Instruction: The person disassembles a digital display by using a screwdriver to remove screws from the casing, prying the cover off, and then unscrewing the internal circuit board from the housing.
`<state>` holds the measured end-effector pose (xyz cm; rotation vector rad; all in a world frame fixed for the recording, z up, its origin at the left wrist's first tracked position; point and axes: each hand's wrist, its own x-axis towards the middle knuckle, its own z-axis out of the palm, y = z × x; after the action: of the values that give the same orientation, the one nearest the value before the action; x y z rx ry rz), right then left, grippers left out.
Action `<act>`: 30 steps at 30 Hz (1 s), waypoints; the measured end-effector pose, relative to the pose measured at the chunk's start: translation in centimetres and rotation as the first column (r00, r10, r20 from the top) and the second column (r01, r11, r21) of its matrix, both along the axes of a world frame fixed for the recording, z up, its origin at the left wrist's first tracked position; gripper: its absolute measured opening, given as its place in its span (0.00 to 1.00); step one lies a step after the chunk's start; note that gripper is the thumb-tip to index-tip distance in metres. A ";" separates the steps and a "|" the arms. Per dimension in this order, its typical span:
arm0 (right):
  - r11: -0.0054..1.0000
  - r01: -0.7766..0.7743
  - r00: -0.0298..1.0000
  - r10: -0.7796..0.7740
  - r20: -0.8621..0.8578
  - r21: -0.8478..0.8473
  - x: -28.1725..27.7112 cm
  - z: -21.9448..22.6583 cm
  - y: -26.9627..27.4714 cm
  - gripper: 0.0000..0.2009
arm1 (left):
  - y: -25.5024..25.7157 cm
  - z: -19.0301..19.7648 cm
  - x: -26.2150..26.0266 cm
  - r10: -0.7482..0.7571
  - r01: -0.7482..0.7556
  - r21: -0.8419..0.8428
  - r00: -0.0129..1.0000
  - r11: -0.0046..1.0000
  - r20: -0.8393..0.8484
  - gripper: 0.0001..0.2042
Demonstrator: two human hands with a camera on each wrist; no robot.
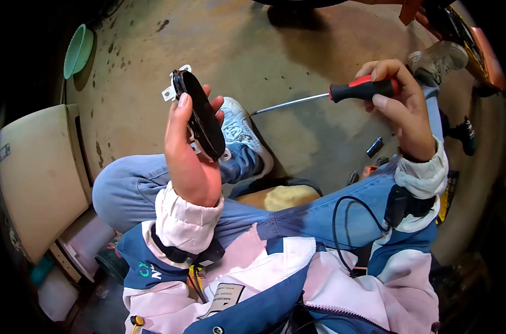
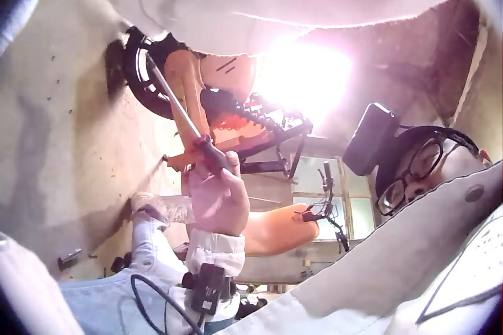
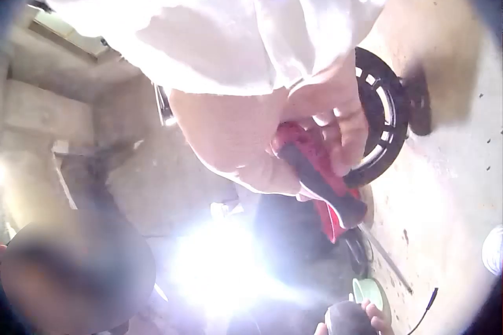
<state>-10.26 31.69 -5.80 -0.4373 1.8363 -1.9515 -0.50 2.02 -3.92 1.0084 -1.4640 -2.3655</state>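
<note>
A glossy black oval part (image 1: 200,116) with white mounting tabs is gripped upright in my left hand (image 1: 193,161), thumb on one side and fingers behind. My right hand (image 1: 406,108) holds a screwdriver (image 1: 364,89) by its red and black handle, its shaft pointing left toward the part, tip well apart from it. In the left wrist view the right hand (image 2: 218,201) grips the screwdriver (image 2: 211,154); the left hand is hidden by the sleeve there. The right wrist view shows the right hand (image 3: 267,142) around the handle (image 3: 318,178), and the black part (image 3: 350,319) far below.
A green basin (image 1: 79,51) stands at the upper left, above a beige panel (image 1: 38,178). On the floor lie a small black object (image 1: 375,146) and a drill-like tool (image 1: 465,135). An orange vehicle (image 2: 232,76) stands beyond. A black cable (image 1: 335,222) crosses the lap.
</note>
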 end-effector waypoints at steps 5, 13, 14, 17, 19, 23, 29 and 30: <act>0.945 0.210 0.977 -0.208 -0.038 0.249 -1.3 -3.0 0.3 0.09 | 0.6 0.6 -0.2 -0.014 0.013 0.024 1.000 1.000 0.025 0.20; 0.764 0.373 0.925 -0.349 -0.148 0.526 -3.5 -13.1 2.0 0.11 | 0.3 0.3 0.2 -0.049 0.048 0.028 0.998 0.998 0.033 0.21; 0.762 0.374 0.925 -0.346 -0.155 0.528 -3.6 -14.3 2.1 0.11 | 0.3 0.3 0.3 -0.046 0.045 0.033 0.999 0.998 0.027 0.21; 0.812 0.348 0.913 -0.407 0.027 0.469 -3.5 -16.3 2.0 0.13 | 0.2 0.3 0.4 -0.061 0.060 0.029 0.998 0.998 0.023 0.21; 0.812 0.347 0.906 -0.420 0.057 0.468 -3.1 -16.6 1.8 0.13 | 0.1 0.4 0.5 -0.075 0.074 0.027 0.996 0.997 0.036 0.21; 0.796 0.364 0.887 -0.455 0.081 0.484 -3.0 -17.0 1.5 0.14 | 0.1 0.3 0.6 -0.086 0.085 0.049 0.996 0.995 0.030 0.21; 0.807 0.349 0.876 -0.461 0.140 0.477 -2.8 -18.3 1.5 0.14 | 0.6 0.9 0.4 -0.057 0.054 0.082 0.998 0.995 0.035 0.18; 0.812 0.345 0.876 -0.459 0.150 0.471 -2.7 -18.3 1.4 0.14 | 0.6 0.8 0.4 -0.063 0.060 0.079 0.998 0.995 0.031 0.18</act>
<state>-13.00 33.09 -24.09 0.3689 2.2286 -1.6546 -0.12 2.60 -3.09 1.0405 -1.4447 -2.4787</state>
